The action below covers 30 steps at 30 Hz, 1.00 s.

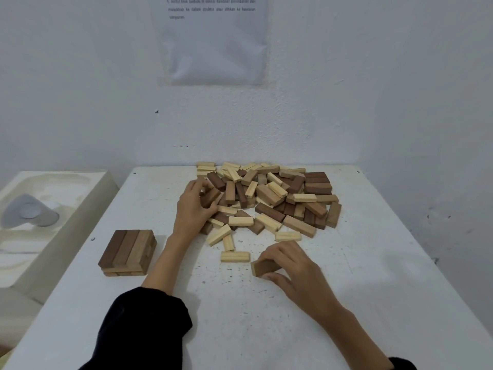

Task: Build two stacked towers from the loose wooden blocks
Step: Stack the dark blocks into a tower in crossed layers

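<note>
Clasping blocks (262,267): left grip (193,209), right grip (293,268).

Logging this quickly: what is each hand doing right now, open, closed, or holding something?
Left hand: fingers curled round a dark brown block at the edge of the pile.
Right hand: gripping a mid-brown block resting on the table.

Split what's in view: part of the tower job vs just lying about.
Job: pile of loose blocks; started tower at left; dark block gripped by the left hand; brown block held by the right hand.
Lying about: paper sheet on the wall; white moulded tray beside the table.
</note>
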### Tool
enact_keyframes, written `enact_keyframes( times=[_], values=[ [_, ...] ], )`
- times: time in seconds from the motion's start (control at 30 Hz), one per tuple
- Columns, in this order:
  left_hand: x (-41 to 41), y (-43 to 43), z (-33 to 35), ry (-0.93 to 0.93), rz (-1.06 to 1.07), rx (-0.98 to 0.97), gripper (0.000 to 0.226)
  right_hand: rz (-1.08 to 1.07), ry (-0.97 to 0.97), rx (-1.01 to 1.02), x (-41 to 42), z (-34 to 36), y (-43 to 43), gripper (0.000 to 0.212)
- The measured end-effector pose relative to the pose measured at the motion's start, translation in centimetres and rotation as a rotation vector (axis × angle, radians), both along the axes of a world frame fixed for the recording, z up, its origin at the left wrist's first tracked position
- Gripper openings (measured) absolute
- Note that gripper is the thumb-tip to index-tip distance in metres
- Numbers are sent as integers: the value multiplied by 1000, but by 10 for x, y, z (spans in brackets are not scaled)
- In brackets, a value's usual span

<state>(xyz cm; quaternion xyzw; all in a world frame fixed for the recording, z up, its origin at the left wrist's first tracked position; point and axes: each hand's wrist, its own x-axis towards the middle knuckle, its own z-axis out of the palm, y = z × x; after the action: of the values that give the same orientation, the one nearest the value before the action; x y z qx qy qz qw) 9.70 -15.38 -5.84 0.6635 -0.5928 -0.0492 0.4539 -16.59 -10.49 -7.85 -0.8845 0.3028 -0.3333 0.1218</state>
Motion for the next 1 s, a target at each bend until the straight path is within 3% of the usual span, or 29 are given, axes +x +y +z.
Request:
enact_keyframes(
  times=[0.1,0.2,0.4,0.67,0.87,1.0],
  values=[
    [0,-1,6,-50,19,16,34,-14,0,16,-2,-1,2,37],
    [0,-7,14,-169,-16,163,52,-19,2,29,-1,-1,1,36],
    [4,-24,21,-186,46,438,29,-10,-2,46,-1,-2,1,34],
    [6,-33,31,-248,21,661,37,-23,-12,78,-2,-5,-4,27],
    [10,-30,34,-256,72,599,29,-30,-27,99,-2,-6,-5,27],
    [16,-24,40,-465,163,547,27,-24,-34,99,-2,-6,-7,28]
  ],
)
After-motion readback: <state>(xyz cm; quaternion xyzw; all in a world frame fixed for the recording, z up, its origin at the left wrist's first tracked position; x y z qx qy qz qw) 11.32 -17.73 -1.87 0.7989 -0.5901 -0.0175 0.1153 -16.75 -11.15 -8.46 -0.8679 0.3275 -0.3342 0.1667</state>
